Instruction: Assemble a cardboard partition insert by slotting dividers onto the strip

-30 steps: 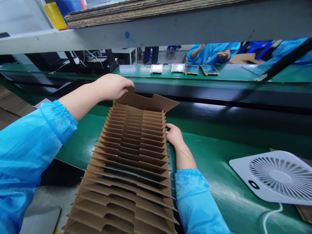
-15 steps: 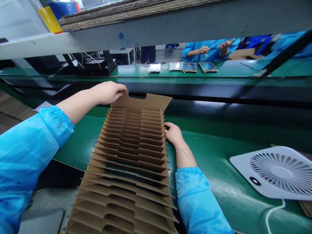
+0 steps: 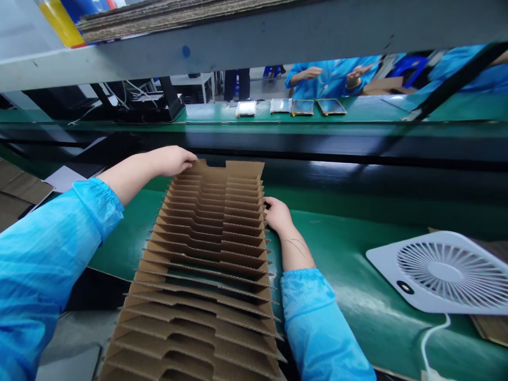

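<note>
Left hand (image 3: 172,160) grasps the far end of the cardboard partition (image 3: 206,248). Right hand (image 3: 277,214) touches its right side, grasp unclear. Uneven pull risks skewing it.

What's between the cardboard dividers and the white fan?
Head view: right hand and blue sleeve against the cardboard dividers, then bare green belt to the white fan.

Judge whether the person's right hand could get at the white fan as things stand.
Probably yes: the right hand rests at the right edge of the cardboard dividers, and only open green table lies between it and the fan.
</note>
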{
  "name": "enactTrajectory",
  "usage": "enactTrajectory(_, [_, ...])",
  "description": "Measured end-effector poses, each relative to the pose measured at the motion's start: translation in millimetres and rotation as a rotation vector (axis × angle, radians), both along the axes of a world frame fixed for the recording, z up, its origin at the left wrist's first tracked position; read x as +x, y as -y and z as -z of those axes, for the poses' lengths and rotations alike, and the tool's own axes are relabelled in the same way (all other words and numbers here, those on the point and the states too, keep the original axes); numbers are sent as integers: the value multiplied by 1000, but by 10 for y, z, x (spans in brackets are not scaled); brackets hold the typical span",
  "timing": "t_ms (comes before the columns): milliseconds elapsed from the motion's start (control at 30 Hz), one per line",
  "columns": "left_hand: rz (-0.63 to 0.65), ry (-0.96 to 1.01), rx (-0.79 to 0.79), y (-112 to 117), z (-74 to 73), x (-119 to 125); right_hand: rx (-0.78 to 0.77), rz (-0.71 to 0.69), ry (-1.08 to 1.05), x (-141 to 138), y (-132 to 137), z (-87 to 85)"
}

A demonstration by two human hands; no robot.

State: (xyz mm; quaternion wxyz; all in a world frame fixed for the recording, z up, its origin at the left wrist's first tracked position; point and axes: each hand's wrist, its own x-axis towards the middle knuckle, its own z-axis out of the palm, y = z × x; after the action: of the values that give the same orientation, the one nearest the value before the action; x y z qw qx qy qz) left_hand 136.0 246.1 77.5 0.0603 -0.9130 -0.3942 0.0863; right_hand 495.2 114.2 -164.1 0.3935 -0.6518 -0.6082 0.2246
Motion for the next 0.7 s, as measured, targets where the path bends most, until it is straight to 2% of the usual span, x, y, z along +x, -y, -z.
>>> enactTrajectory(133, [-69,-70,-120,20,83,105,8,-4,10,-12,9,-13])
enactTrajectory(267, [-165,-77,-309,38,141,203,11,-11,10,-10,2,-19])
enactTrajectory(367, [-224,51,-431,46,108,181,5,-17,10,-5,-7,-16])
enactTrajectory(433, [-246,213,-470,48,46,70,3,-20,12,-4,-11,-11])
enactTrajectory(500, [-258,399,-423,45,-31,-164,4,-22,16,-6,-14,-7])
enactTrajectory(567, [-326,515,-271,59,-93,-537,5,-24,19,-10,-15,-7])
enactTrajectory(633, [-509,458,-107,134,-110,-1018,4,-23,23,-15,-16,-15])
enactTrajectory(700, [-688,292,-51,316,-73,-1524,2,-18,29,-23,-18,-32])
